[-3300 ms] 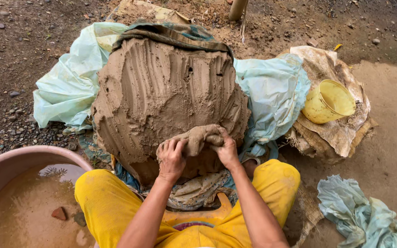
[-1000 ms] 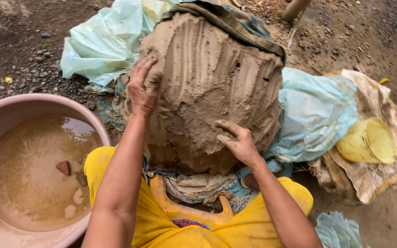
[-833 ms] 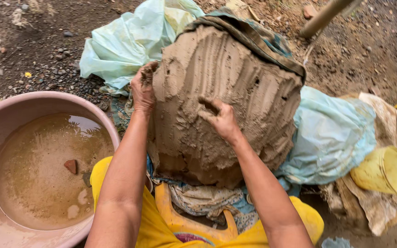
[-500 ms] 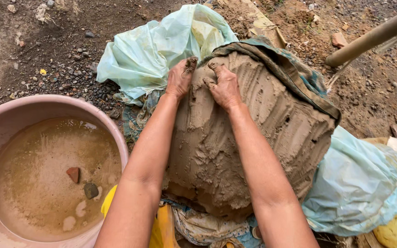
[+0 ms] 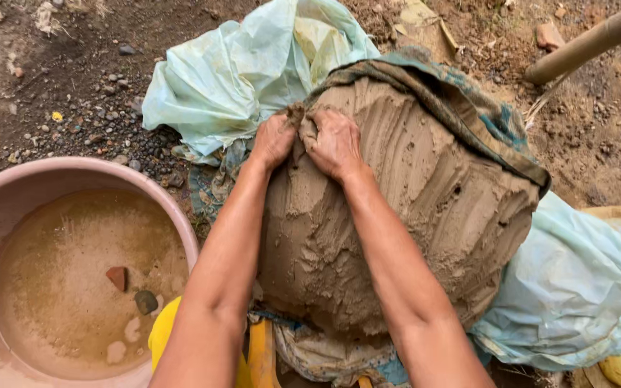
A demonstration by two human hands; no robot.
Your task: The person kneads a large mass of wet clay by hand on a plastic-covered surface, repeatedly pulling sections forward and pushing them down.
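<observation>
1. bare dirt ground, brown, strewn with small stones and pebbles.
2. pale green plastic sheeting lies crumpled on it, under a patterned cloth.
3. a pink basin of muddy water sits at left.
4. a wooden pole lies at top right.

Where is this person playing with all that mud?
Probably an outdoor yard where clay is worked by hand. The ground is bare dirt with pebbles, a big mound of wet clay sits on cloth and plastic sheets, and a pink basin of muddy water stands beside it.
</observation>
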